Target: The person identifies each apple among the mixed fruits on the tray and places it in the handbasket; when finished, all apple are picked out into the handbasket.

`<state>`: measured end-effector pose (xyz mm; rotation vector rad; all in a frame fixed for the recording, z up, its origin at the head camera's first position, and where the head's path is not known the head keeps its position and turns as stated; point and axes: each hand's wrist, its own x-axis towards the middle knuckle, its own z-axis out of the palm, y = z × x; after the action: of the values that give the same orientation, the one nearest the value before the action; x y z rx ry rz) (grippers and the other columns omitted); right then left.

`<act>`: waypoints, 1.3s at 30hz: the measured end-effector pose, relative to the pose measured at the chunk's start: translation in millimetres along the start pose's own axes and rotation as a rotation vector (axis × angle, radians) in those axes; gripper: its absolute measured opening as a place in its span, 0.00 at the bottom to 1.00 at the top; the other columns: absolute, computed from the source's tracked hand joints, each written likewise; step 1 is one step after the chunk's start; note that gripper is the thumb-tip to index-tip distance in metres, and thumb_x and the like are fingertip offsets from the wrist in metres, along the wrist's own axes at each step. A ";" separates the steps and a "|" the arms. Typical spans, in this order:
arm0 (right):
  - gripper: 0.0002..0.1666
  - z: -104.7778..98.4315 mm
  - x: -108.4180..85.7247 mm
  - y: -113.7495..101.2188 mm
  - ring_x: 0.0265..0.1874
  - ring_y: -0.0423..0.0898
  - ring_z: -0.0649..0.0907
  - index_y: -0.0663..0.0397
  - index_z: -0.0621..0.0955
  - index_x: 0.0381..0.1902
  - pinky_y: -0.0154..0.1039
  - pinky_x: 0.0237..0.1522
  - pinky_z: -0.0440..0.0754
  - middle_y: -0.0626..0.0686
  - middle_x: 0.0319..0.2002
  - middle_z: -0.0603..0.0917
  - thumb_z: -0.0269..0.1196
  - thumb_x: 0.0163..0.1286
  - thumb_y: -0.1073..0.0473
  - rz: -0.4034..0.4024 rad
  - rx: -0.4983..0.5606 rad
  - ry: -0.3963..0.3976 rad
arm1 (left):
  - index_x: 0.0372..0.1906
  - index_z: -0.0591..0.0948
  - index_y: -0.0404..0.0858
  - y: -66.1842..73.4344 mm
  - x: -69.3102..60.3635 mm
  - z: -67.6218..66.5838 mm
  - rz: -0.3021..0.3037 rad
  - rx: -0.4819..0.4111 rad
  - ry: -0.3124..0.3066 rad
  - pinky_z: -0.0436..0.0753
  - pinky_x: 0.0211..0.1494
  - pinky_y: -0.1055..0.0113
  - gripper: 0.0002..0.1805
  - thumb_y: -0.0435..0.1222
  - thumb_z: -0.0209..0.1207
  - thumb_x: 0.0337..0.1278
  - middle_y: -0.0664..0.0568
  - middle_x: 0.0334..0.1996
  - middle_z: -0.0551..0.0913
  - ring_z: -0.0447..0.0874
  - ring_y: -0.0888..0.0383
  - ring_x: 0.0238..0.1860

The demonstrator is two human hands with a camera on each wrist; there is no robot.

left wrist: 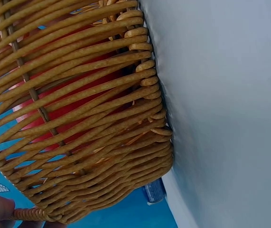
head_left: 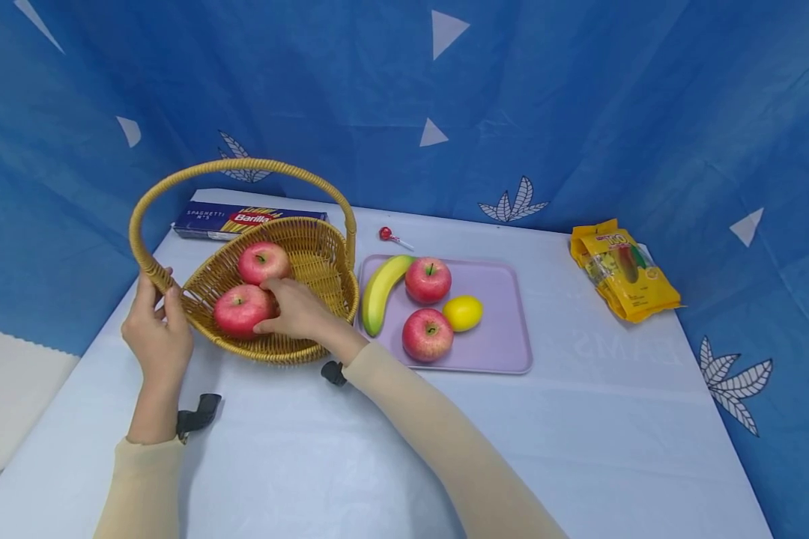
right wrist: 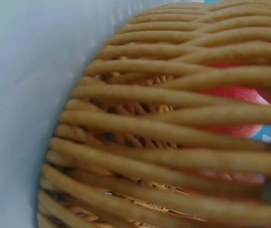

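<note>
A wicker basket [head_left: 323, 278] with a tall arched handle stands at the left of the table. My left hand [head_left: 156, 329] grips the handle at its left base, the fingers curled round it; in the left wrist view fingertips [left wrist: 0, 206] show at the handle. Inside the basket lie two red apples, a rear apple [head_left: 263, 262] and a front apple [head_left: 243, 311]. Reaching over the basket's near rim, my right hand [head_left: 300, 311] holds the front apple from its right side with thumb and fingers. The right wrist view shows mostly woven basket wall [right wrist: 173, 118], with red behind it.
Right of the basket, a lilac tray [head_left: 492, 352] bears a banana [head_left: 380, 296], an upper apple [head_left: 428, 280], a lower apple [head_left: 428, 335] and a lemon [head_left: 463, 313]. Behind are a spaghetti box [head_left: 205, 219] and a lollipop [head_left: 392, 237]. A yellow snack bag [head_left: 623, 269] lies far right.
</note>
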<state>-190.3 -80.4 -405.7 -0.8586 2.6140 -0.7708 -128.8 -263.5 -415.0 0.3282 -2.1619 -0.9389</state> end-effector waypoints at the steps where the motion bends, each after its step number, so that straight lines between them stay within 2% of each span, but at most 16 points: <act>1: 0.42 -0.4 -0.1 0.6 0.64 0.42 0.74 0.50 0.68 0.69 0.33 0.65 0.74 0.48 0.63 0.76 0.68 0.62 0.42 -0.003 0.002 0.008 | 0.65 0.75 0.45 -0.2 0.2 0.1 -0.001 0.001 0.000 0.78 0.54 0.84 0.20 0.40 0.48 0.73 0.51 0.57 0.83 0.82 0.52 0.56; 7: 0.38 -10.3 -12.8 2.7 0.56 0.41 0.78 0.51 0.72 0.67 0.27 0.57 0.76 0.48 0.59 0.80 0.66 0.64 0.42 -0.043 0.105 0.080 | 0.65 0.75 0.44 -2.2 -0.2 0.2 0.000 0.010 -0.007 0.78 0.55 0.84 0.20 0.40 0.48 0.73 0.50 0.58 0.83 0.82 0.50 0.56; 11: 0.35 -23.0 -36.9 1.9 0.52 0.44 0.81 0.50 0.73 0.66 0.25 0.49 0.79 0.49 0.59 0.80 0.67 0.64 0.44 -0.091 0.219 0.153 | 0.67 0.73 0.45 -2.6 -0.9 0.0 -0.003 0.013 -0.017 0.78 0.56 0.82 0.21 0.40 0.48 0.74 0.49 0.58 0.82 0.82 0.49 0.57; 13: 0.35 -29.4 -51.8 2.3 0.52 0.44 0.81 0.49 0.73 0.66 0.25 0.49 0.78 0.48 0.60 0.79 0.67 0.64 0.44 -0.104 0.261 0.190 | 0.68 0.73 0.46 -2.4 -0.7 -0.1 -0.002 0.013 -0.018 0.78 0.57 0.82 0.21 0.40 0.48 0.74 0.49 0.59 0.82 0.82 0.49 0.58; 16: 0.36 -36.7 -75.4 6.3 0.52 0.44 0.82 0.49 0.73 0.67 0.28 0.50 0.80 0.47 0.61 0.78 0.68 0.63 0.45 -0.124 0.315 0.241 | 0.67 0.74 0.45 -1.5 0.3 -0.5 0.006 0.009 -0.013 0.77 0.56 0.84 0.21 0.40 0.48 0.74 0.49 0.58 0.82 0.82 0.49 0.57; 20: 0.37 -41.9 -105.9 18.6 0.52 0.43 0.80 0.51 0.72 0.66 0.39 0.53 0.84 0.49 0.60 0.79 0.70 0.61 0.49 -0.142 0.382 0.314 | 0.65 0.75 0.43 -0.5 1.8 -0.8 0.019 0.005 -0.010 0.76 0.54 0.86 0.20 0.40 0.48 0.73 0.49 0.57 0.83 0.83 0.48 0.55; 23: 0.38 -44.1 -125.9 29.7 0.54 0.45 0.79 0.50 0.72 0.66 0.42 0.53 0.84 0.48 0.57 0.80 0.72 0.59 0.51 -0.146 0.395 0.377 | 0.63 0.76 0.41 -0.6 2.7 -0.9 0.024 0.007 -0.006 0.76 0.54 0.86 0.19 0.39 0.48 0.73 0.49 0.57 0.83 0.83 0.48 0.55; 29: 0.41 -53.2 -160.7 49.8 0.56 0.44 0.77 0.51 0.72 0.65 0.38 0.54 0.83 0.49 0.58 0.79 0.75 0.54 0.54 -0.155 0.316 0.515 | 0.63 0.76 0.41 -1.6 2.3 0.7 0.007 0.007 0.000 0.76 0.52 0.87 0.19 0.39 0.48 0.73 0.49 0.57 0.83 0.83 0.49 0.55; 34: 0.46 -61.5 -183.0 71.0 0.60 0.49 0.75 0.56 0.71 0.66 0.53 0.57 0.82 0.54 0.61 0.76 0.78 0.50 0.57 -0.164 0.255 0.640 | 0.64 0.76 0.42 -2.4 1.2 1.5 -0.007 0.012 -0.006 0.77 0.53 0.86 0.20 0.39 0.48 0.73 0.49 0.57 0.83 0.83 0.50 0.56; 36: 0.47 -63.7 -190.6 80.2 0.62 0.50 0.73 0.56 0.70 0.67 0.58 0.56 0.81 0.57 0.63 0.74 0.78 0.50 0.59 -0.153 0.262 0.677 | 0.64 0.76 0.42 -2.6 1.2 1.4 -0.005 0.011 -0.009 0.77 0.53 0.86 0.20 0.39 0.48 0.73 0.49 0.57 0.83 0.83 0.50 0.55; 39: 0.50 -66.6 -200.2 91.4 0.64 0.51 0.71 0.55 0.69 0.69 0.59 0.55 0.82 0.61 0.65 0.71 0.77 0.49 0.62 -0.117 0.266 0.716 | 0.64 0.75 0.42 -2.6 1.1 0.9 0.000 0.011 -0.011 0.77 0.53 0.86 0.20 0.39 0.48 0.73 0.48 0.57 0.83 0.83 0.49 0.55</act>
<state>-103.6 131.5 -383.6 -0.7566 2.9396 -1.6743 -130.3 -265.4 -416.7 0.3294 -2.1782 -0.9311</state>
